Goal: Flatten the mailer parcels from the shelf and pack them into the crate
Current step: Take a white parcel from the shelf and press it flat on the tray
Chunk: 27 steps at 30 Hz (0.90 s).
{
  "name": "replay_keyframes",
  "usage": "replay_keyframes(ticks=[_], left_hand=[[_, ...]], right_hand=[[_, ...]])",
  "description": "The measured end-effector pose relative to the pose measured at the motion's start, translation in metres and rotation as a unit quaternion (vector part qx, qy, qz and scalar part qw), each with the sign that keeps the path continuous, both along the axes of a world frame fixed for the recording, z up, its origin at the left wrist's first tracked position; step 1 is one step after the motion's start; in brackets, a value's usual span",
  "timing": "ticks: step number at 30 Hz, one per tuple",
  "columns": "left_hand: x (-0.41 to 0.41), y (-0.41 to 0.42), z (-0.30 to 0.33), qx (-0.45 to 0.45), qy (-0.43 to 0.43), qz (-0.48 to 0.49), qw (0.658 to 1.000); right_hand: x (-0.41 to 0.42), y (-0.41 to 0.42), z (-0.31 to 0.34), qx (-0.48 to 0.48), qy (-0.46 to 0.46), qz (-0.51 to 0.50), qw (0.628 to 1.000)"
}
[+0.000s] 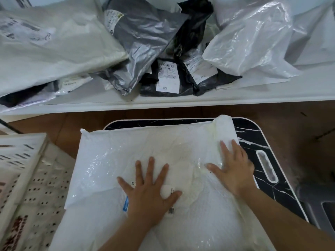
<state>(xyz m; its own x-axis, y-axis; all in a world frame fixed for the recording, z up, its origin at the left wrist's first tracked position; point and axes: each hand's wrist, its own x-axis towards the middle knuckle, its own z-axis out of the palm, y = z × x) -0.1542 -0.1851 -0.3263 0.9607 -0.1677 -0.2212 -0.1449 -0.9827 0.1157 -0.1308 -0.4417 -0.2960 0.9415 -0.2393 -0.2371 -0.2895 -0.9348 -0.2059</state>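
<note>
A large white mailer parcel (130, 156) lies on a small black marble-patterned table (253, 142). My left hand (148, 192) presses flat on the parcel's middle with fingers spread, covering part of its label. My right hand (233, 167) presses flat on the parcel's right side, fingers straight. On the white shelf (181, 101) behind, several more parcels lie in a heap: a big white one (54, 51), a grey one (145, 38), black ones (168, 78) with labels, and a crinkled white one (253, 38). The white perforated crate (36, 182) stands at the lower left.
The crate's rim (21, 147) is close to the parcel's left edge. The table has a slot handle (267, 168) at its right side. A brown floor (299, 134) shows right of the table, with a grey object (319, 205) at the lower right.
</note>
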Motion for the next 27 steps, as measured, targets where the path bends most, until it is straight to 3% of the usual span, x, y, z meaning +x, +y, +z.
replay_keyframes(ticks=[3,5,7,9,11,15,22,27], left_hand=[[0.002,0.005,0.011,-0.011,0.031,-0.016,0.999],[-0.001,0.01,0.028,-0.011,0.082,-0.037,0.996],[-0.014,0.013,0.036,-0.048,0.113,-0.08,0.989],[-0.043,0.009,0.038,-0.035,0.053,-0.154,0.986],[-0.073,0.006,0.021,-0.024,-0.01,-0.164,0.986],[-0.105,0.002,-0.002,0.005,-0.166,-0.159,0.973],[-0.112,0.013,0.034,0.048,-0.042,-0.147,0.987],[-0.113,0.028,0.089,0.045,-0.042,-0.201,0.978]], right_hand=[[-0.014,-0.02,0.017,0.081,-0.034,-0.193,0.977],[-0.022,-0.042,0.02,0.151,0.036,-0.227,0.961],[-0.031,-0.062,0.021,0.277,0.077,-0.255,0.923],[-0.038,-0.058,0.042,0.375,0.083,-0.272,0.882],[-0.041,-0.049,0.067,0.415,0.082,-0.26,0.868],[-0.046,-0.036,0.101,0.403,0.047,-0.205,0.891],[-0.073,-0.022,0.136,0.411,-0.027,-0.183,0.893],[-0.086,-0.014,0.146,0.387,-0.056,-0.189,0.901]])
